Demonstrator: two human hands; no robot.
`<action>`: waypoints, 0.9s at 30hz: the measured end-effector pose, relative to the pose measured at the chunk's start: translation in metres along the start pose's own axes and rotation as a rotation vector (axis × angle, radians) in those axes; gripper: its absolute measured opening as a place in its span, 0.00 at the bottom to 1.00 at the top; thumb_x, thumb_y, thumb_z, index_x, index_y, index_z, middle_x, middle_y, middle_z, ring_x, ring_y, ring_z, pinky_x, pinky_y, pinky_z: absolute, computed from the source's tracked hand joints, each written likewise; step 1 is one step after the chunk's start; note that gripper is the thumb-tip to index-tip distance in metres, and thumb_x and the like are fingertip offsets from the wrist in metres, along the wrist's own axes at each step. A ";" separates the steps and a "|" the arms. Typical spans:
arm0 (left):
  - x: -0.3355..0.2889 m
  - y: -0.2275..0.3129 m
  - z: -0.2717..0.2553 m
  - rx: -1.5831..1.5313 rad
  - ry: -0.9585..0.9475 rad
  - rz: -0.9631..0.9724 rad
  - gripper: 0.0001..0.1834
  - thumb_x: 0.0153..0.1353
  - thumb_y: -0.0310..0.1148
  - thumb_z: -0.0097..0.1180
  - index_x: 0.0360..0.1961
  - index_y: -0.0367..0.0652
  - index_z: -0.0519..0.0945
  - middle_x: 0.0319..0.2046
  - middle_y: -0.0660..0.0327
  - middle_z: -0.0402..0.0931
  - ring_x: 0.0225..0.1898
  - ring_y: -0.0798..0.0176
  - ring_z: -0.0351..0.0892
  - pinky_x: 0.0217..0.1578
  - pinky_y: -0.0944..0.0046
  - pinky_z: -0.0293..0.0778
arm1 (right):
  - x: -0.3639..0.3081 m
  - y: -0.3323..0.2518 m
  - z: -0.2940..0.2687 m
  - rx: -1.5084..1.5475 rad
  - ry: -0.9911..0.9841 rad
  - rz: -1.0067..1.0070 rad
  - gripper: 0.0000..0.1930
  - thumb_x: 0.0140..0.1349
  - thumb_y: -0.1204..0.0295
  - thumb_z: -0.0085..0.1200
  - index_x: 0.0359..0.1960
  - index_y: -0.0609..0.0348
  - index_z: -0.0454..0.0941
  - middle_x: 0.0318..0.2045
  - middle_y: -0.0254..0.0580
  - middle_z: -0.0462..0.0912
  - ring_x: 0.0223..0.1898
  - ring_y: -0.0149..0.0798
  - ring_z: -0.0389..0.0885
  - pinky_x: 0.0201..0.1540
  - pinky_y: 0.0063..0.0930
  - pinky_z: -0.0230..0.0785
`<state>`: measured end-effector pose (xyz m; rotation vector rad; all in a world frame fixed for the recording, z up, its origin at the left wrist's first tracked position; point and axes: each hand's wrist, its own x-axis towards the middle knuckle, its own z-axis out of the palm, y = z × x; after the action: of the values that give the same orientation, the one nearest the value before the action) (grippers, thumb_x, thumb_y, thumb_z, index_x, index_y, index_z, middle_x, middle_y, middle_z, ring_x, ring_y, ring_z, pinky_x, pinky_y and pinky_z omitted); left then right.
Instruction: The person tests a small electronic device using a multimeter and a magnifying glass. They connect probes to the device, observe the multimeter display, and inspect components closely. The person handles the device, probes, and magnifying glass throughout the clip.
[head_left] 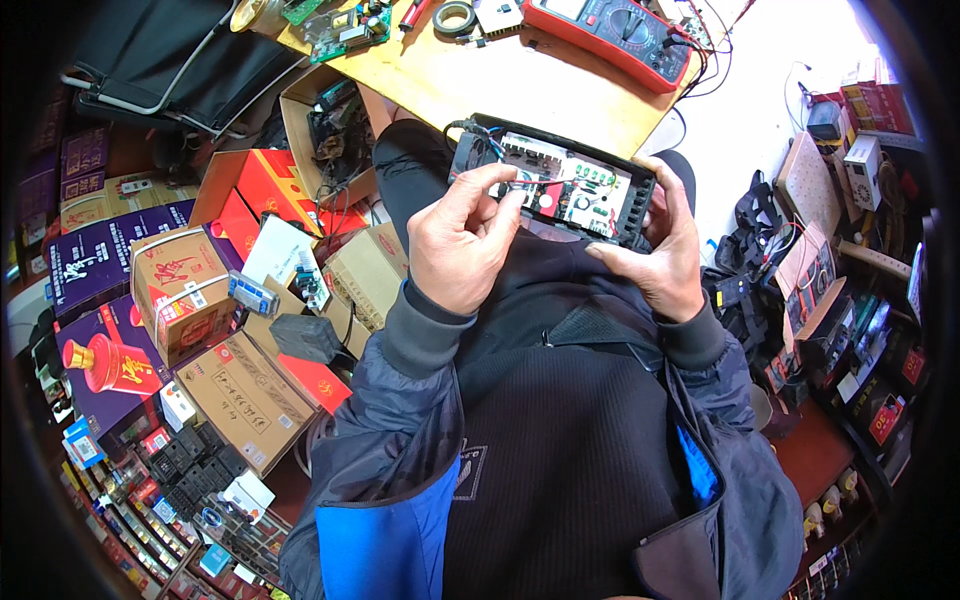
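Observation:
Above my lap is a black electronic housing with its top off, showing a white circuit board with green and red parts. My right hand grips the housing's right end, thumb on the near edge and fingers around the far side. My left hand is over the board's left part, thumb and forefinger pinched together on a thin red and black wire that crosses the board. The wire's end between the fingertips is hidden. A dark cable leaves the housing at its far left corner.
Ahead stands a yellow-edged table carrying a red multimeter with leads, a roll of black tape and a green circuit board. Cardboard boxes crowd the left floor. Black straps and bags lie at the right.

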<state>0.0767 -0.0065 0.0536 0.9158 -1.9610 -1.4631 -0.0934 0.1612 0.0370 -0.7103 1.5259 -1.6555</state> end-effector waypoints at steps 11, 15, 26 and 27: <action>0.006 -0.007 -0.001 -0.037 -0.008 -0.050 0.07 0.72 0.21 0.64 0.49 0.37 0.84 0.23 0.70 0.78 0.21 0.80 0.72 0.22 0.75 0.64 | -0.002 0.002 -0.002 -0.012 0.000 -0.005 0.52 0.52 0.81 0.79 0.77 0.61 0.58 0.64 0.47 0.77 0.64 0.38 0.81 0.69 0.34 0.76; 0.005 -0.002 -0.001 -0.065 -0.013 -0.083 0.10 0.73 0.21 0.64 0.52 0.37 0.84 0.22 0.70 0.78 0.21 0.80 0.72 0.22 0.75 0.64 | -0.001 0.002 0.000 -0.001 -0.001 -0.006 0.52 0.52 0.82 0.79 0.77 0.61 0.58 0.64 0.47 0.77 0.64 0.38 0.81 0.69 0.34 0.77; 0.003 0.000 0.005 -0.062 -0.039 -0.077 0.08 0.68 0.21 0.68 0.47 0.37 0.86 0.17 0.71 0.74 0.21 0.83 0.68 0.23 0.74 0.64 | -0.001 0.005 0.000 0.007 -0.002 -0.003 0.53 0.52 0.82 0.79 0.78 0.62 0.57 0.65 0.48 0.77 0.65 0.39 0.81 0.69 0.35 0.77; 0.003 0.000 0.004 -0.050 -0.045 -0.070 0.09 0.68 0.20 0.68 0.47 0.37 0.86 0.18 0.71 0.74 0.21 0.83 0.68 0.23 0.74 0.64 | -0.001 0.005 0.000 0.003 0.000 -0.007 0.53 0.52 0.82 0.79 0.78 0.62 0.57 0.65 0.48 0.77 0.65 0.39 0.81 0.69 0.35 0.77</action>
<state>0.0719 -0.0064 0.0523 0.9465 -1.9329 -1.5775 -0.0921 0.1621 0.0324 -0.7149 1.5224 -1.6627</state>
